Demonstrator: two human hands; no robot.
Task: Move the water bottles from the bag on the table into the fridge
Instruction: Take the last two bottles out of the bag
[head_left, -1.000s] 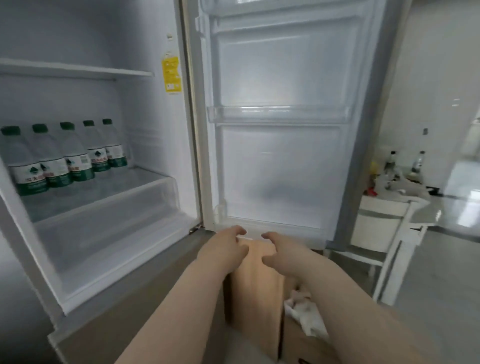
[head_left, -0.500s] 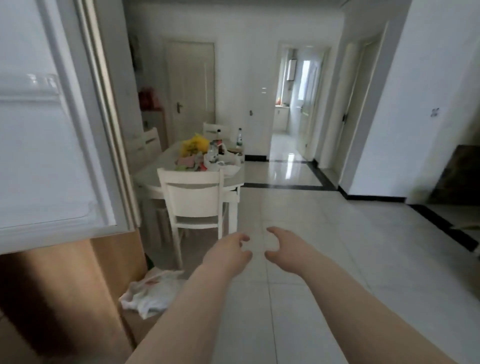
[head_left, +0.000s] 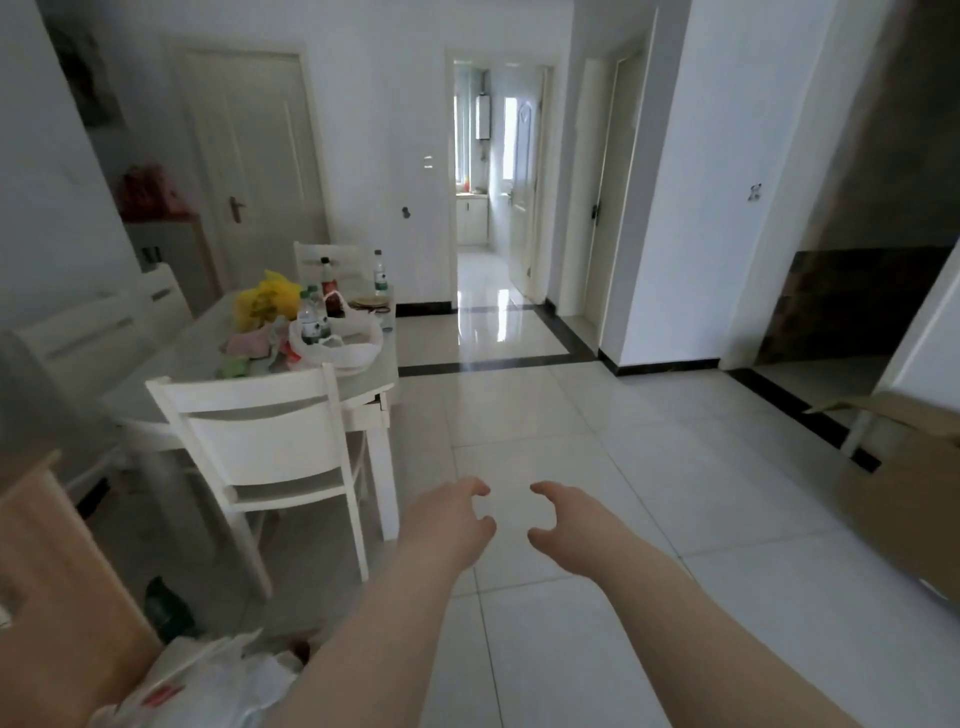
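A white plastic bag (head_left: 340, 347) lies open on the white dining table (head_left: 208, 343) at the left. Green-capped water bottles (head_left: 310, 321) stand upright in it. Another water bottle (head_left: 380, 278) stands further back on the table. My left hand (head_left: 451, 525) and my right hand (head_left: 569, 525) are held out over the floor tiles, well short of the table. Their fingers hang loosely curled and hold nothing. The fridge is out of view.
A white chair (head_left: 265, 447) stands between me and the table. A yellow bag (head_left: 265, 300), a dark-capped bottle (head_left: 327, 283) and crumpled wrappers share the tabletop. A wooden cabinet (head_left: 47, 582) and a white bag (head_left: 208, 686) sit at lower left. A cardboard box (head_left: 904, 483) is at right.
The view has swung from the open fridge with its row of bottles round to the dining room. The table is nearer than half a second ago. Both hands stay empty and outstretched.
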